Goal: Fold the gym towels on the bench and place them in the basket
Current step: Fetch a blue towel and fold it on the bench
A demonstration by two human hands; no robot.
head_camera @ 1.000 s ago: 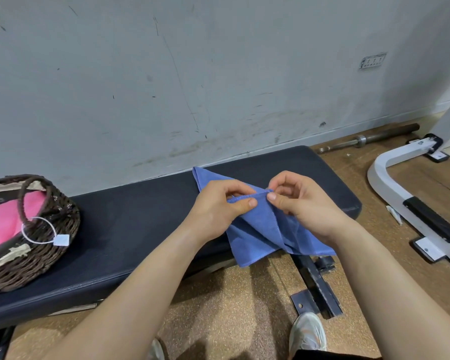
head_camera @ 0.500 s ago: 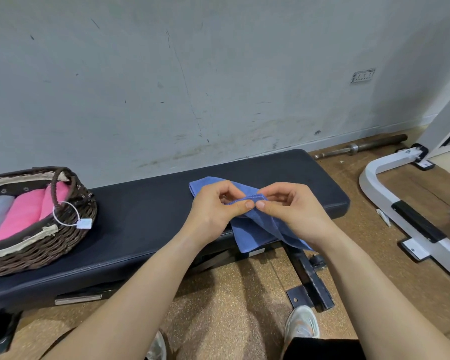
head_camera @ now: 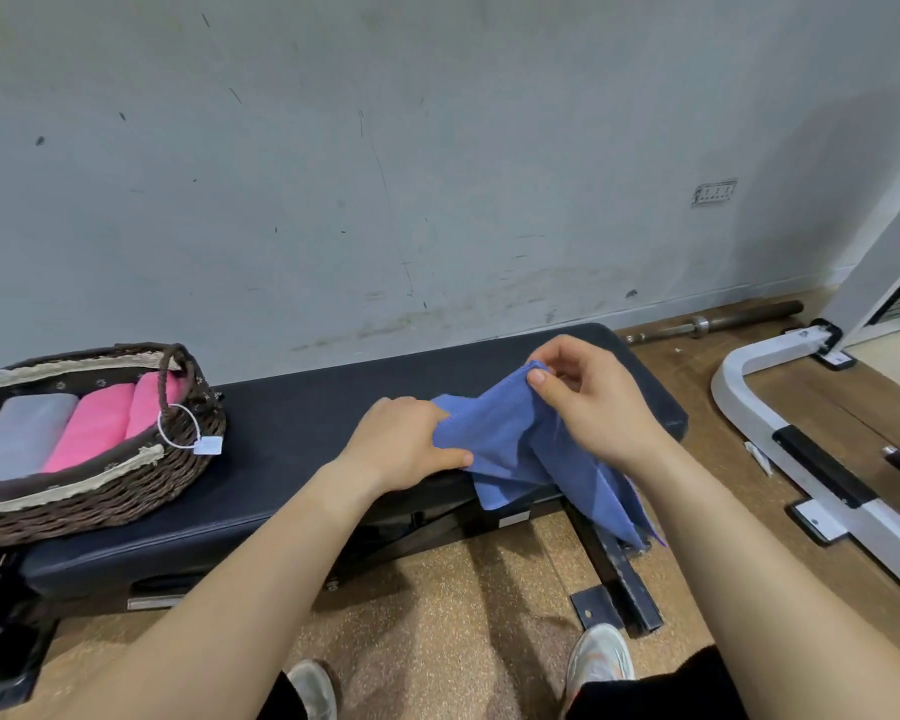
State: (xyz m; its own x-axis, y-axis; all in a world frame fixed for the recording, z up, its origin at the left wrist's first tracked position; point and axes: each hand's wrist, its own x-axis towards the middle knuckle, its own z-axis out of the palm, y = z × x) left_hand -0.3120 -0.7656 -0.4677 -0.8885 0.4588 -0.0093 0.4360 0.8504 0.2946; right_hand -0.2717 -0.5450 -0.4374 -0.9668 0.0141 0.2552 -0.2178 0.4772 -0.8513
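A blue towel (head_camera: 510, 449) lies partly on the black bench (head_camera: 292, 428) and hangs over its front edge. My right hand (head_camera: 588, 402) pinches the towel's top edge and lifts it a little above the pad. My left hand (head_camera: 401, 444) grips the towel's left edge, low against the bench. At the bench's left end stands a dark wicker basket (head_camera: 105, 491). Inside it lie a folded grey towel (head_camera: 22, 439) and two folded pink towels (head_camera: 105, 428).
A grey wall runs right behind the bench. A barbell bar (head_camera: 718, 322) lies on the floor at the back right, beside a white machine frame (head_camera: 801, 433). My shoes (head_camera: 598, 662) stand on the cork floor in front of the bench's steel foot (head_camera: 614, 574).
My hands have parted: the left slid down and left along the towel's edge, the right rose to the right with its corner. The view has shifted, showing more of the basket.
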